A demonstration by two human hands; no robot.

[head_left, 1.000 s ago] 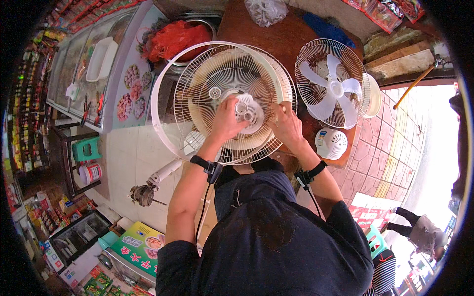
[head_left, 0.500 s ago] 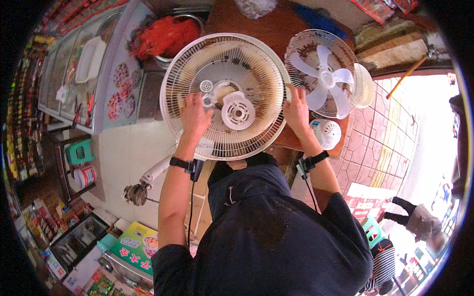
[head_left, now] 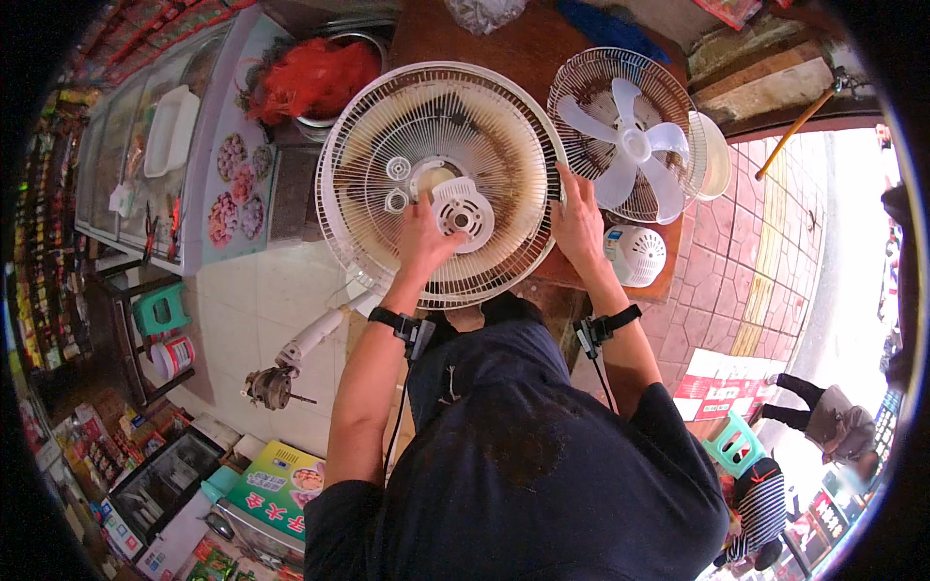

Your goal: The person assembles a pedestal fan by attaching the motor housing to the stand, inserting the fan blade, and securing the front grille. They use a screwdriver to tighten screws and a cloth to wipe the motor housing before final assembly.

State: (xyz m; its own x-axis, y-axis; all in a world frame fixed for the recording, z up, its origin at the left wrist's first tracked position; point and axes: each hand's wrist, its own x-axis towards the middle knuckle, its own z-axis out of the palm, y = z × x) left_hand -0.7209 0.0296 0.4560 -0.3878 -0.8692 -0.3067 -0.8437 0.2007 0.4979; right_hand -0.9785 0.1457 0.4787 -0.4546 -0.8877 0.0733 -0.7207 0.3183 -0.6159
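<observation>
In front of me rests a large round fan grille (head_left: 368,126) with brown-stained wires and a pale rim, resembling a shallow bowl. Inside it lie a white slotted plastic piece (head_left: 462,215) with a round end and two small white plastic rings (head_left: 398,168). My left hand (head_left: 426,242) has its fingers and thumb closed around the near left side of the slotted piece. On the grille's right rim, my right hand (head_left: 579,223) grips with bent fingers. Right of it sits another grille holding white fan blades (head_left: 635,145). A white vented motor cover (head_left: 635,257) lies nearer on the table.
The brown wooden table (head_left: 417,44) holds the second grille. To my left, a fan stand with bare motor (head_left: 276,385) leans over the tiled floor, beside a glass-topped freezer (head_left: 140,145). A metal pot with red netting (head_left: 315,82) stands behind. People are outside at right.
My left hand has moved right from the grille's wires onto the slotted plastic piece. My right hand stays at the rim. The whole view has shifted slightly.
</observation>
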